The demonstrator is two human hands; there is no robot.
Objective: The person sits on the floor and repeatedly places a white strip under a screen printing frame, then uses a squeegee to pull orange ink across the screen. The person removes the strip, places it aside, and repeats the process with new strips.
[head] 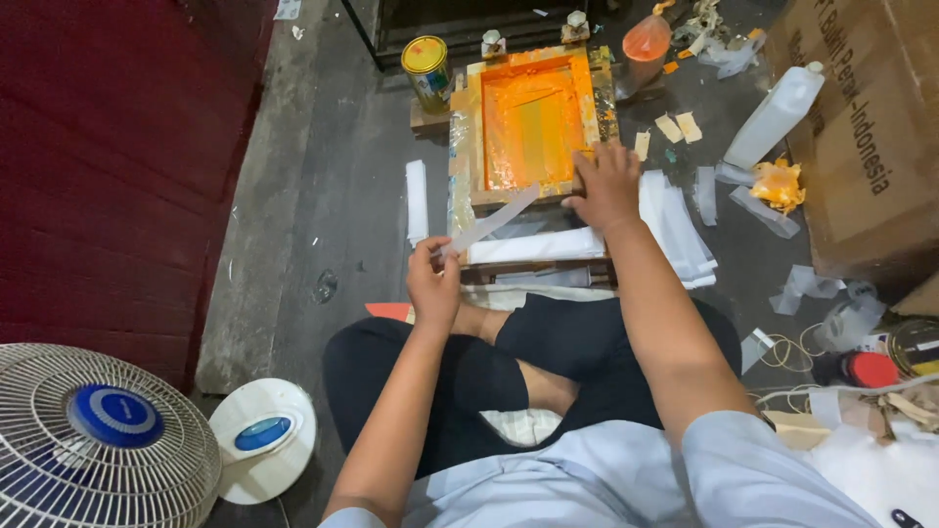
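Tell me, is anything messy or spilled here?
Yes. Orange ink smears the wooden printing frame under the right hand, and paper scraps litter the floor. The left hand holds a clear strip.

The person sits cross-legged, both bare forearms reaching forward toward twelve o'clock from short, pale sleeves. The left hand (433, 284) is raised just ahead of the knees, at about eleven o'clock from the lap, back of the hand toward the camera, its fingers curled and thumb and forefinger pinched together at the top. Its forearm runs straight back toward seven o'clock. The right hand (606, 186) stretches farther out, at about one o'clock, palm down, fingers spread slightly and pressed flat, fingertips pointing to eleven o'clock. The right arm is nearly straight, its elbow back at five o'clock.
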